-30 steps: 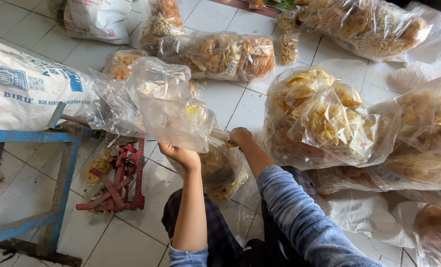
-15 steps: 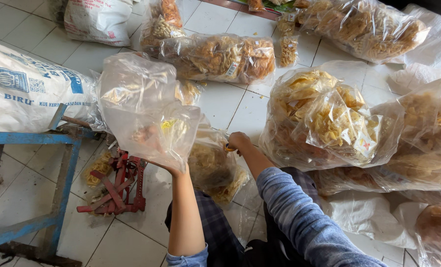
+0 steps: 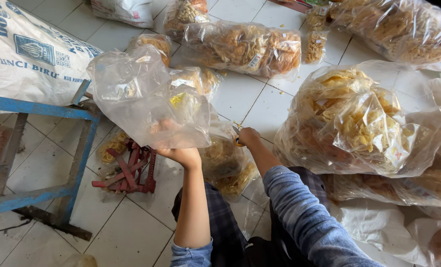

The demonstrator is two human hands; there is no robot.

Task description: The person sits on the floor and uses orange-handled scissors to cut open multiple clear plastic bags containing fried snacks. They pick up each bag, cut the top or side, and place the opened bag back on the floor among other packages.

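Up it goes: since half a second ago our left hand (image 3: 183,154) has carried the clear plastic bag (image 3: 149,96) a touch higher and tipped its billowing top further away from us, while our right hand (image 3: 247,136) has hardly shifted at all.

We've got the bag pinched by its lower edge, fingers closed tight on a gathered fold of film, so the bag stands up off the hand instead of hanging. That grip keeps it clear of the floor and lets the air puff it out. Its long axis runs from the hand up and away to the left, the loose end pointing toward the white sack (image 3: 27,54); a few yellow crumbs (image 3: 178,99) cling inside.

Just right of that hand, our other one is curled shut around something small with a yellow part (image 3: 238,142), and we can't quite tell what it is. It rests on the part-filled cracker bag (image 3: 225,158) in front of our knees, seemingly steadying it.

Below and left of the raised hand, a red metal tool (image 3: 129,170) lies on the tiled floor (image 3: 260,104) beside the blue frame (image 3: 77,163). Further right sits a big bag of yellow crackers (image 3: 359,123), and beyond the hands a long packed bag (image 3: 245,47).
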